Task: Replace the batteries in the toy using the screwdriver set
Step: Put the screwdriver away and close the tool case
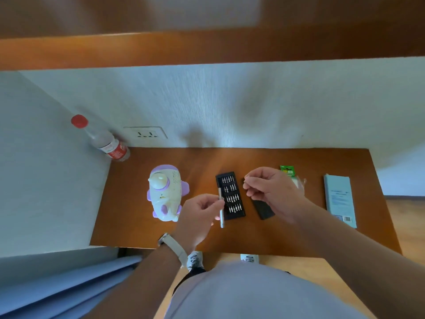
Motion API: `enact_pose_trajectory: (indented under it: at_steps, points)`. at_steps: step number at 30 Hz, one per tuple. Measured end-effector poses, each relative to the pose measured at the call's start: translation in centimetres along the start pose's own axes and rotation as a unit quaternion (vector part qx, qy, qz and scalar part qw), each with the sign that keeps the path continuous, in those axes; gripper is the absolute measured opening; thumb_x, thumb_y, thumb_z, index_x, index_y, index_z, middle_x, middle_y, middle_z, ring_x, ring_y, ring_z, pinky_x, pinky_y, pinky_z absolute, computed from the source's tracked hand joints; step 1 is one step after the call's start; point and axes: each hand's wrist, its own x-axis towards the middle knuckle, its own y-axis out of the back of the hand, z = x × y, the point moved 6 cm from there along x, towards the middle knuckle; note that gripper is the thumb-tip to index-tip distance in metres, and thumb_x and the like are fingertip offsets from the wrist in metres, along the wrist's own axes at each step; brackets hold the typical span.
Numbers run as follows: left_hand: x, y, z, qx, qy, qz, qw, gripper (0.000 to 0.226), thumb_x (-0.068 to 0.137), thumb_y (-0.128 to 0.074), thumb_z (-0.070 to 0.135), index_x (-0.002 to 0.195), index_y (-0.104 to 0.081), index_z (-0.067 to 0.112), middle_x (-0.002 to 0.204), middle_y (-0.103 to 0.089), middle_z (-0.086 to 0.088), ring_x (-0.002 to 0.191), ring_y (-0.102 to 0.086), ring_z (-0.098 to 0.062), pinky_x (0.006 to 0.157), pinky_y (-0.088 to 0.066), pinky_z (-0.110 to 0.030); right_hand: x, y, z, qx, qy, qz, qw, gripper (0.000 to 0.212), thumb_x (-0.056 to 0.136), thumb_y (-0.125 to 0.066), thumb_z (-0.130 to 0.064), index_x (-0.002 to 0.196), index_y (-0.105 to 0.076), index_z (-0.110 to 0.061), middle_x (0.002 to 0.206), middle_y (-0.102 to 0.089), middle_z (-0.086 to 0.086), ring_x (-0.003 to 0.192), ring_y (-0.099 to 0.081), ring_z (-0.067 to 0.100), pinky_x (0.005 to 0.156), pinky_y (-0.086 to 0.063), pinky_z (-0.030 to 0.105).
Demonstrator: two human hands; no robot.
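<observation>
Toy [164, 192] lies on the counter [128, 215], left of the bit tray [230, 195]; hard, light plastic, I judge, best gripped round its body. My left hand [200, 212] pinches the slim, slippery driver [221, 216] mid-shaft, while my right hand [269, 187] pinches what seems a bit [244, 180], too small to be sure

I stand at a brown wooden table [138, 226]. Behind it is a white textured wall [230, 100], with a double socket plate [145, 133] above the table's far-left corner. Wooden shelf [207, 49] overhead; wood floor [404, 203] to the table's right.
</observation>
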Motion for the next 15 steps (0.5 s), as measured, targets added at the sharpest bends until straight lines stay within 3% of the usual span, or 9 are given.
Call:
enact_pose_trajectory:
  at_steps: [4, 6, 10, 15]
  points:
    - [2.0, -0.6, -2.9, -0.019, 0.064, 0.031, 0.997, 0.012, 0.096, -0.067, 0.027, 0.086, -0.073, 0.028, 0.069, -0.075, 0.011, 0.069, -0.068, -0.012, 0.066, -0.056, -0.028, 3.1, 0.3, 2.6, -0.145, -0.023, -0.009, 0.989, 0.005, 0.087, -0.07, -0.017, 0.09, -0.07, -0.012, 0.079, -0.076, 0.003, 0.069, -0.071, 0.011, 0.062, -0.055, 0.018]
    - [3.2, -1.2, -4.0, -0.017, 0.082, 0.038, 0.996, 0.011, 0.097, -0.067, 0.028, 0.086, -0.072, 0.027, 0.07, -0.074, 0.011, 0.072, -0.069, -0.01, 0.065, -0.054, -0.026, 4.8, 0.2, 4.2, -0.187, -0.049, -0.006, 0.981, 0.003, 0.086, -0.069, -0.013, 0.087, -0.07, -0.012, 0.077, -0.075, 0.006, 0.065, -0.069, 0.01, 0.061, -0.055, 0.018]
    - [5.8, -2.5, -5.6, 0.017, 0.104, 0.049, 0.993, 0.012, 0.098, -0.065, 0.032, 0.095, -0.07, 0.021, 0.084, -0.074, 0.004, 0.072, -0.065, -0.008, 0.06, -0.044, -0.02, 7.6, -0.1, 7.0, -0.209, -0.086, 0.004, 0.974, 0.008, 0.086, -0.065, -0.008, 0.089, -0.072, -0.009, 0.076, -0.072, 0.007, 0.056, -0.066, 0.005, 0.054, -0.051, 0.015]
    - [8.0, -2.9, -7.5, 0.052, 0.127, 0.069, 0.988, 0.017, 0.097, -0.066, 0.034, 0.099, -0.071, 0.018, 0.086, -0.074, -0.001, 0.076, -0.067, -0.014, 0.057, -0.043, -0.023, 9.2, -0.8, 8.5, -0.199, -0.082, 0.023, 0.976, 0.009, 0.091, -0.063, -0.01, 0.088, -0.071, -0.013, 0.076, -0.067, 0.003, 0.057, -0.061, 0.009, 0.054, -0.052, 0.019]
